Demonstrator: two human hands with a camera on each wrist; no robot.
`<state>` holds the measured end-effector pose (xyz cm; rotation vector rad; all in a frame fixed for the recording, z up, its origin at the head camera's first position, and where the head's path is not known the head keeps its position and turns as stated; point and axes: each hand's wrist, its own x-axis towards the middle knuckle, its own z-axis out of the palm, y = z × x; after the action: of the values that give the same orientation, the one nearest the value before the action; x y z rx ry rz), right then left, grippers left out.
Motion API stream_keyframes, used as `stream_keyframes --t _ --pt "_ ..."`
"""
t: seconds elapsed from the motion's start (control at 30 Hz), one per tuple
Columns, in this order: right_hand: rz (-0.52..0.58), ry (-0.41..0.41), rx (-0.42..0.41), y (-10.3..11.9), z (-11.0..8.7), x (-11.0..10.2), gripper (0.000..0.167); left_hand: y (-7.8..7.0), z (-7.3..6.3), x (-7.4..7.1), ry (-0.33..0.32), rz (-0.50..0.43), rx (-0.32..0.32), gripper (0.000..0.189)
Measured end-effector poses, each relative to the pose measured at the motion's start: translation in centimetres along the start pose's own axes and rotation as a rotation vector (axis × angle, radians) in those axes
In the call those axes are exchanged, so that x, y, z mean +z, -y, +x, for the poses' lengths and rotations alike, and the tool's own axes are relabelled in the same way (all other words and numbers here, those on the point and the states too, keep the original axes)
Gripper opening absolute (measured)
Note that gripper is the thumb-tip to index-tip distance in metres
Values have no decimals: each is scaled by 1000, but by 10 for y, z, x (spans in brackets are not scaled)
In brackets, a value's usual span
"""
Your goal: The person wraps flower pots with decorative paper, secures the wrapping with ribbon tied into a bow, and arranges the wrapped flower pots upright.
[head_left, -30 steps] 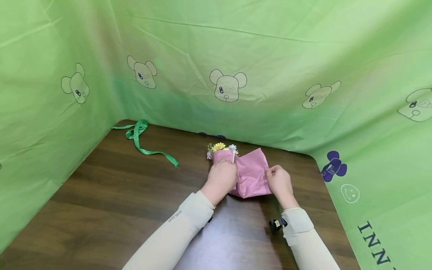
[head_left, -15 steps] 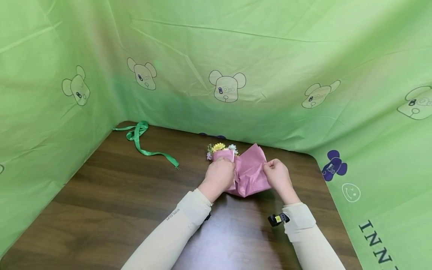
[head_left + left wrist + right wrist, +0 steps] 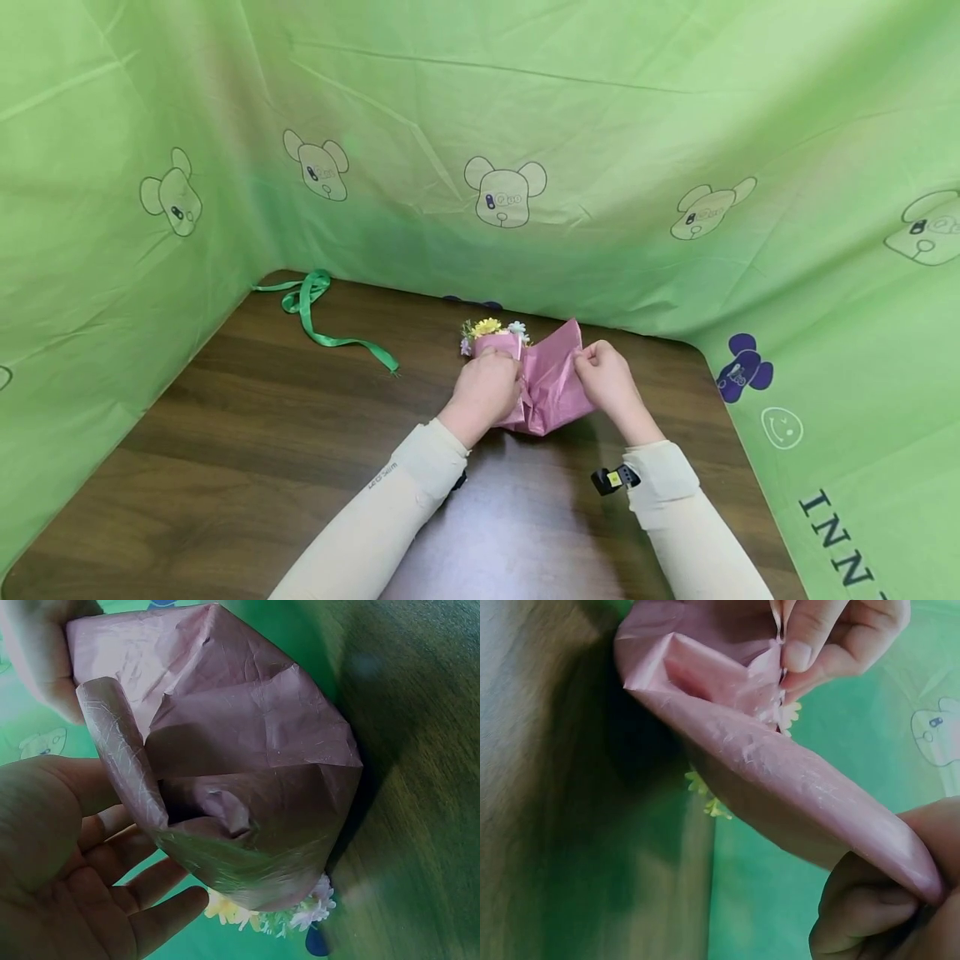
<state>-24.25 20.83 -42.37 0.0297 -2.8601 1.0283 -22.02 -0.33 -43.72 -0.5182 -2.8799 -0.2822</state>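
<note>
Pink wrapping paper (image 3: 557,382) is folded around a small bunch of artificial flowers (image 3: 487,327), whose yellow, pale blue and lilac heads show at the top. My left hand (image 3: 486,387) pinches the front fold of the paper over the bunch; in the left wrist view its lower fingers (image 3: 176,911) spread behind it. On the other side, my right hand (image 3: 609,385) pinches the edge of the loose right flap, which stands raised off the table. The right wrist view shows that flap (image 3: 817,784) stretched between both hands. Paper hides the stems.
A loose green ribbon (image 3: 307,312) lies curled on the dark wooden table (image 3: 247,433) at the back left. Green printed cloth (image 3: 502,108) walls in the table at the back and sides, close behind the flowers.
My right hand has moved slightly left and away from me, lifting the flap and tilting it toward the bunch. The left hand has barely shifted and keeps its hold.
</note>
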Motion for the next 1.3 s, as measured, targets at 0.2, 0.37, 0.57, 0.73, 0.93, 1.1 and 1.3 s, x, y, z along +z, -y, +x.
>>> stream_keyframes --t 0.2,0.37,0.57,0.73,0.93,1.1,1.3 --pt "4 29 -41 9 3 2 23 2 0 2 21 -26 -6 15" --pt "131 83 -26 17 5 1 21 4 0 4 15 -60 -12 15" --pt "292 158 9 23 7 3 18 6 2 6 8 -84 -14 14" --pt "339 191 1 25 9 5 17 5 1 5 19 -84 -16 13" --pt "437 241 -8 34 9 9 14 7 1 5 19 -97 -14 12" --pt "530 304 7 35 9 11 13 8 -1 6 -5 -110 1 9" --pt "660 375 25 35 9 15 10 9 -3 3 -9 -129 14 15"
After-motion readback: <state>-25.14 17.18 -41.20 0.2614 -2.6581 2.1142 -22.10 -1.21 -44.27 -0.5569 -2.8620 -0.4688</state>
